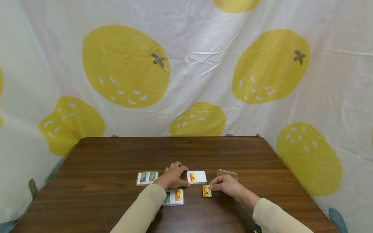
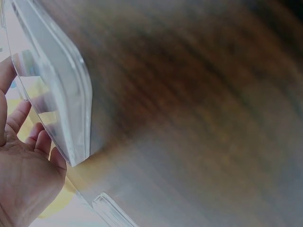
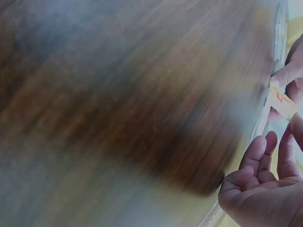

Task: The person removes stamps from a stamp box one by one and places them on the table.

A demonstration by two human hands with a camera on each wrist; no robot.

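My left hand [image 1: 174,176] holds a clear card case [image 1: 201,176] by its left side, thumb and index finger at the near and far corners. Inside that case is a white card with a small orange picture [image 1: 193,177] on its left half; the right half is white. Between thumb and fingertips my right hand [image 1: 228,185] pinches a small square picture card [image 1: 206,191], orange and yellow, just in front of the case's right end. The right wrist view shows this picture card [image 3: 282,101] edge-up near the left hand's thumb [image 3: 286,74].
A clear plastic cover [image 1: 228,172] lies behind the right hand. Left of the left hand is a case with two pictures [image 1: 147,178]. Another two-picture case [image 1: 178,195] sits under the left forearm, partly hidden. The brown wooden table [image 1: 116,155] meets a fruit-patterned cloth [image 1: 198,81].
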